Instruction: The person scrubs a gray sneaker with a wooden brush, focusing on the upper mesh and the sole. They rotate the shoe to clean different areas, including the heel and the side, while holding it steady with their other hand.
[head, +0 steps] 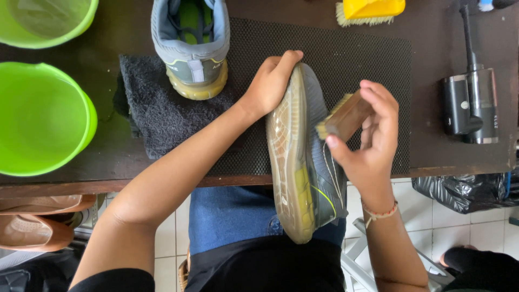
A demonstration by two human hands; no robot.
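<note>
A grey sneaker [319, 167] with a translucent gum sole lies on its side over the table's front edge, sole turned left. My left hand [270, 81] grips its toe end at the far side. My right hand [373, 135] holds a small wooden brush [343, 116], bristles pressed against the sneaker's grey upper. The matching second sneaker [192, 46] stands upright on a dark towel [154, 105] to the left, heel toward me.
A black textured mat [346, 59] covers the dark wooden table [108, 159]. Two green buckets [40, 116] stand at the left. A yellow brush [370, 11] lies at the far edge, a black handheld device [470, 103] at right. Tan shoes [32, 227] sit below, a black bag [465, 189] at right.
</note>
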